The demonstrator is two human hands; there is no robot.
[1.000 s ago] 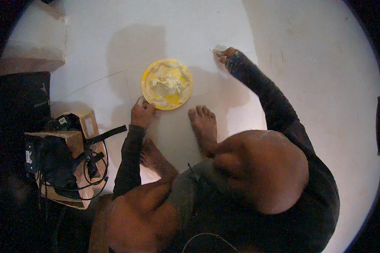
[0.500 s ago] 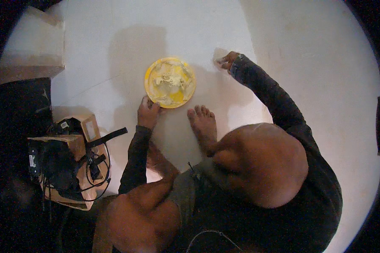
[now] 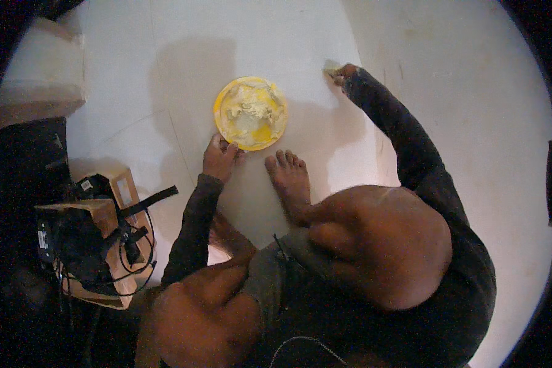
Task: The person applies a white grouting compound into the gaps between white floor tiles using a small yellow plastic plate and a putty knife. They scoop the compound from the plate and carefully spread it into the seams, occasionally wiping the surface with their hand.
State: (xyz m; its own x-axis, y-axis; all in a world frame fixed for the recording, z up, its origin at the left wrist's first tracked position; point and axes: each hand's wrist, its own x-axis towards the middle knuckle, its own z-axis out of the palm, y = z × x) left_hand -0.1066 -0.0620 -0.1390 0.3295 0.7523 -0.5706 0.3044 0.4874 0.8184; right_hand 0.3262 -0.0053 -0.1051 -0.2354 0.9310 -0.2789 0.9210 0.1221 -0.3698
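Note:
A round yellow lid [image 3: 216, 109], smeared with thick cream-coloured paste [image 3: 254, 110], is in front of me. My left hand [image 3: 221, 158] pinches its near-left rim, the thumb on the edge. Farther off to the right, my arm is stretched out and my right hand [image 3: 345, 75] is closed on a small flat greyish-green piece [image 3: 332, 65]. Its edge sticks out past the fingers at the pale surface. What kind of thing it is cannot be made out, and the fingers partly hide it.
At the left stands an open cardboard box [image 3: 126, 190] with black devices, cables and a black strap [image 3: 150, 200] jutting out. Behind it is a dark object [image 3: 30, 153]; a pale step-like block [image 3: 40, 92] lies farther back. My bare foot [image 3: 291, 181] is just below the lid.
My right hand has moved a little farther away and to the right with the flat piece. The lid and my left hand appear slightly higher in view, the left hand still at the rim.

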